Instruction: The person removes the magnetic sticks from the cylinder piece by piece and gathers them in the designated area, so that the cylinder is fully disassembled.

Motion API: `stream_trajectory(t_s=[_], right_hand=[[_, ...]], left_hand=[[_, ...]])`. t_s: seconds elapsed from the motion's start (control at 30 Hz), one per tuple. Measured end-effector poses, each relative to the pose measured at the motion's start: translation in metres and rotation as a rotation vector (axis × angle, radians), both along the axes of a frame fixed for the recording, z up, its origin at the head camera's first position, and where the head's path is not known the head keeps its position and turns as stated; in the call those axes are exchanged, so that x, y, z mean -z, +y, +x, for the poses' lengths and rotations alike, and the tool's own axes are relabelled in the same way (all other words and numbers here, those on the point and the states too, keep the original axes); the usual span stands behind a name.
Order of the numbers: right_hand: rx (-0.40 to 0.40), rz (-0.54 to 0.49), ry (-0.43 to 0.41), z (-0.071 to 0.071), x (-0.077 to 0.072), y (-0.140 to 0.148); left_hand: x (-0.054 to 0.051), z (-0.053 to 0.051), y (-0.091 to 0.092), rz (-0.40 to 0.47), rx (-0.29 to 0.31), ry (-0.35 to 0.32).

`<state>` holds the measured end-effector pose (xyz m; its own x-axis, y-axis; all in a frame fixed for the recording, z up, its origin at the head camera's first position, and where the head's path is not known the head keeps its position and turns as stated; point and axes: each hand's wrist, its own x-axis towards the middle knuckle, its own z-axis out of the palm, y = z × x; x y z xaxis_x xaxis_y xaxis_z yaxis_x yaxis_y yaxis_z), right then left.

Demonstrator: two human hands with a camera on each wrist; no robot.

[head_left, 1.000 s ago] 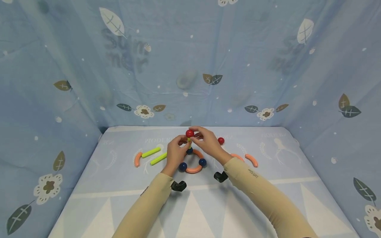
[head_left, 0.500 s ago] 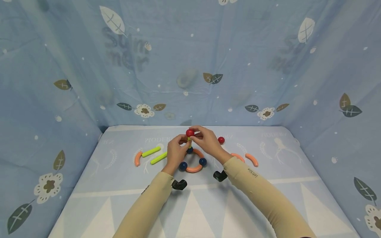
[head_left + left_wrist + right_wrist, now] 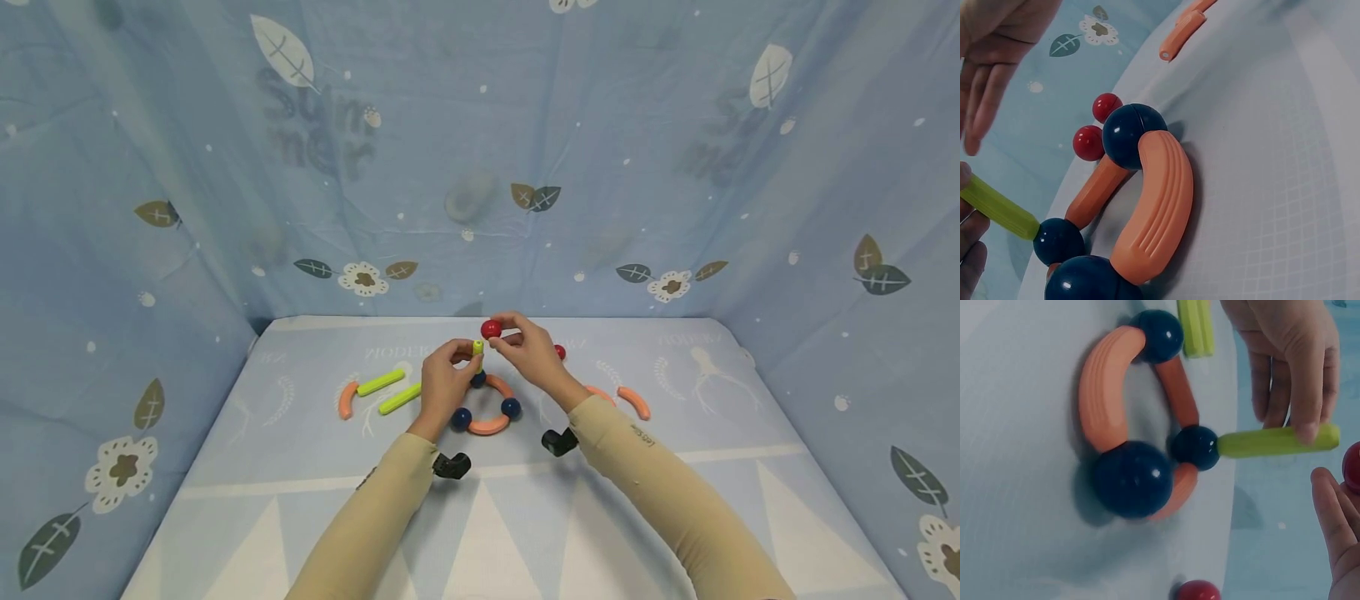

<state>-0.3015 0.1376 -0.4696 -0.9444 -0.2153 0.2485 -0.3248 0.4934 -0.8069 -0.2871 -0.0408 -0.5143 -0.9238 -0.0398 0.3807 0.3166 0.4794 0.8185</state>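
Note:
My left hand (image 3: 443,382) pinches a lime-green ribbed rod (image 3: 1272,442) near its upper end. The rod stands upright on one of three dark blue balls (image 3: 1195,447), which are joined by curved orange rods (image 3: 1159,206) into a ring on the table. Just above and right of the rod's top, my right hand (image 3: 531,354) pinches a red ball (image 3: 491,329) between thumb and fingers. That ball is apart from the rod, and a gap shows between them. In the right wrist view the held red ball is cut off by the frame edge.
Two lime-green rods (image 3: 381,382) and a curved orange rod (image 3: 347,401) lie left of the ring. Further curved orange rods (image 3: 634,403) lie right. Two loose red balls (image 3: 1089,143) sit beyond the ring. Black wrist devices (image 3: 452,466) hang beneath both sleeves. A patterned curtain (image 3: 480,167) surrounds the table.
My right hand has lifted the red ball off the top of the green rod and moved it slightly up and right. The left hand and the ring stay where they were.

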Motion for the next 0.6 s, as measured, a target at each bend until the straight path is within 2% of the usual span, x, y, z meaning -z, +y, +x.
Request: stream_trajectory(t_s=[0.13,0.33,0.6], right_hand=[[0.051,0.044,-0.035,-0.006,0.011,0.008],[0.118,0.219,-0.059,-0.016,0.025,0.017],[0.114,0.374,-0.058,-0.031,0.038,0.020]], left_hand=[[-0.001,0.001,0.000,-0.001,-0.005,-0.002],[0.000,0.000,0.001,0.000,-0.006,-0.016],[0.000,0.001,0.002,-0.007,-0.007,-0.022]])
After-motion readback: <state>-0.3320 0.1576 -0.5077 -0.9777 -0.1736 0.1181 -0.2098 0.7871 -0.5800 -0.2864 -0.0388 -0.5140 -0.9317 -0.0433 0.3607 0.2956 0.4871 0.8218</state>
